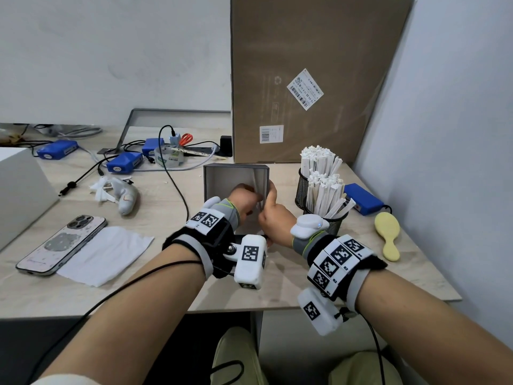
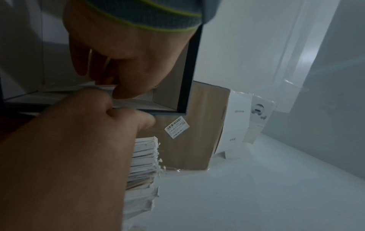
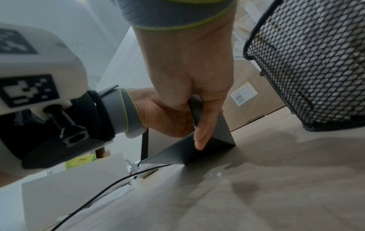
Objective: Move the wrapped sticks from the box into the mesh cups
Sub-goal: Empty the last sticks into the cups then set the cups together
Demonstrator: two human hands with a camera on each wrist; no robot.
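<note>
The grey open box [image 1: 222,179] stands mid-table, its dark outer wall [image 3: 213,150] close in the right wrist view. My right hand [image 1: 273,215] pinches its right wall, thumb inside and fingers [image 3: 199,140] flat on the outside. My left hand [image 1: 245,197] reaches into the box with fingers curled round a few white wrapped sticks [image 1: 256,180] that lean on that wall; the same sticks [image 2: 92,88] show at my left fingertips. To the right, two black mesh cups, far [image 1: 302,190] and near [image 1: 337,222], are packed with upright wrapped sticks [image 1: 324,190].
A tall cardboard carton [image 1: 305,79] leans on the wall behind the box. A blue pack [image 1: 361,200] and a yellow brush [image 1: 387,234] lie right of the cups. To the left lie a phone [image 1: 61,245], a tissue [image 1: 105,254], cables and a white box [image 1: 22,190].
</note>
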